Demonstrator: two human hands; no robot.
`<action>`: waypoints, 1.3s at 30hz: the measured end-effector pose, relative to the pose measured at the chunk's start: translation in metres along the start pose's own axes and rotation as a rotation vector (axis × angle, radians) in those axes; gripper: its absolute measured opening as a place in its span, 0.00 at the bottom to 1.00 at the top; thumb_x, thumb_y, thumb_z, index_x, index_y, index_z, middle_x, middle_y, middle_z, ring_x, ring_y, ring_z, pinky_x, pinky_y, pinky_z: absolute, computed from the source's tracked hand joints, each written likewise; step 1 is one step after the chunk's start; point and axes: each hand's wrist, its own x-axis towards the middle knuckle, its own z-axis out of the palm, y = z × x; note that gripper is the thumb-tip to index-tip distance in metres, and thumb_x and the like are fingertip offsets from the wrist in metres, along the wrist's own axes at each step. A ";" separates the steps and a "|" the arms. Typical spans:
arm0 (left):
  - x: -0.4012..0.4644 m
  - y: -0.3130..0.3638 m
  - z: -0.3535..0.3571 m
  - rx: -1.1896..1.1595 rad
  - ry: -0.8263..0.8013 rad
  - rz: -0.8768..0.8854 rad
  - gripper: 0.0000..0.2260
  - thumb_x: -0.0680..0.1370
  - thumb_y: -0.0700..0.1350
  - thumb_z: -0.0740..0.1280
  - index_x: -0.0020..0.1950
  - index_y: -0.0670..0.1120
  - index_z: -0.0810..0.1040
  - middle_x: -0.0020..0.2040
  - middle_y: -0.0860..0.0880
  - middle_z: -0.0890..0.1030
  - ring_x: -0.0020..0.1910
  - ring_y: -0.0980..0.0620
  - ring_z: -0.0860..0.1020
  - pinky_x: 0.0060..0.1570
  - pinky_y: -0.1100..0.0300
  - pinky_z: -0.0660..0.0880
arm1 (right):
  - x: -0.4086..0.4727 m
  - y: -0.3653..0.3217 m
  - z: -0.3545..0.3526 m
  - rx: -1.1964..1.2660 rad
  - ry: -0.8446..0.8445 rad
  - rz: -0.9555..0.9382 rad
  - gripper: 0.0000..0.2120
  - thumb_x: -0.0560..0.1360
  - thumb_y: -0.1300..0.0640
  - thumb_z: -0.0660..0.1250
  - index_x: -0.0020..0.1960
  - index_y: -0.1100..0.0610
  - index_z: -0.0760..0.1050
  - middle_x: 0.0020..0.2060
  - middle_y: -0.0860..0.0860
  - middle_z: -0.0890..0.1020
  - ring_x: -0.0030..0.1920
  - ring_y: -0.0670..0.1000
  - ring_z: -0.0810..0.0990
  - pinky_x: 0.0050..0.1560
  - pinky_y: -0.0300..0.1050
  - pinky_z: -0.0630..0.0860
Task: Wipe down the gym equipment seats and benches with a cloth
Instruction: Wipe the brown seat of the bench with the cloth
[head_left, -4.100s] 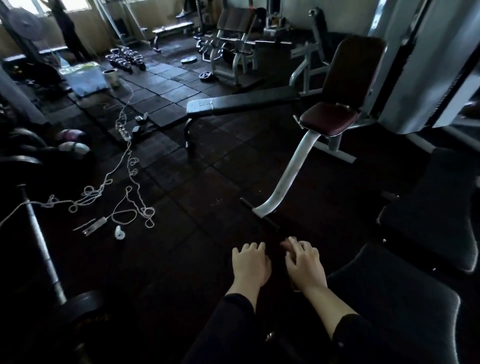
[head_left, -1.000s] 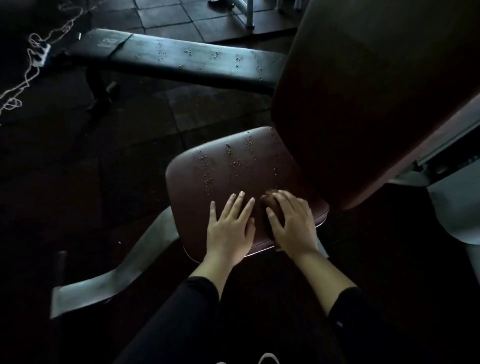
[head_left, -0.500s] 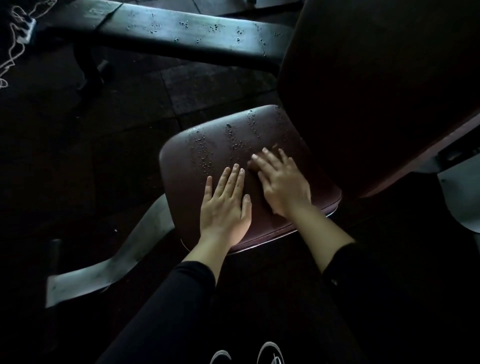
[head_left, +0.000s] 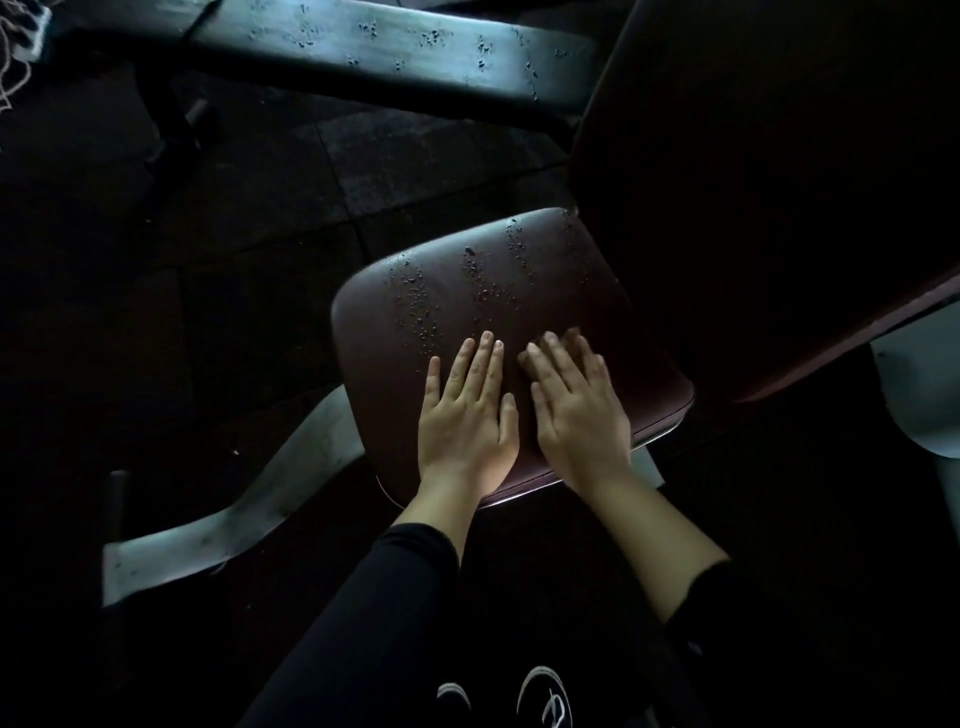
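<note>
Hands flat: left (head_left: 467, 415), right (head_left: 574, 405) | seat (head_left: 415, 291) | cloth unclear

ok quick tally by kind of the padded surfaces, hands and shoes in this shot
Padded surfaces: 3 (maroon seat, backrest, flat bench)
Hands: 2 (left hand, right hand)
Shoes: 2 (left shoe, right shoe)
Total: 7

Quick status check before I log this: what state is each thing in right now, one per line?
Seat: droplets across the far half, near half under the hands.
Left hand: flat on the seat, fingers straight.
Right hand: pressing down on the seat; cloth barely visible under it, too dark to confirm.
Backrest: upright, too dark to judge.
Bench: spotted with droplets, untouched.
</note>
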 end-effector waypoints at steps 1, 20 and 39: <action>0.000 0.000 0.000 0.001 0.000 0.000 0.29 0.78 0.54 0.36 0.79 0.48 0.47 0.79 0.54 0.45 0.77 0.57 0.42 0.75 0.49 0.40 | 0.014 0.000 -0.002 -0.022 -0.028 -0.056 0.23 0.79 0.49 0.48 0.73 0.51 0.64 0.73 0.50 0.65 0.75 0.56 0.56 0.74 0.48 0.50; 0.000 -0.001 0.003 -0.019 0.025 -0.006 0.28 0.79 0.53 0.42 0.78 0.46 0.53 0.79 0.51 0.52 0.78 0.54 0.48 0.76 0.48 0.45 | 0.045 0.005 -0.001 -0.018 -0.092 -0.137 0.23 0.80 0.51 0.49 0.74 0.54 0.63 0.74 0.52 0.64 0.76 0.56 0.55 0.75 0.51 0.53; -0.019 -0.072 -0.008 -0.385 0.074 -0.301 0.28 0.79 0.55 0.46 0.79 0.51 0.47 0.79 0.56 0.43 0.76 0.61 0.38 0.75 0.58 0.39 | -0.005 0.028 -0.025 0.215 -0.052 -0.050 0.24 0.80 0.53 0.57 0.75 0.52 0.59 0.75 0.42 0.52 0.76 0.45 0.46 0.73 0.50 0.58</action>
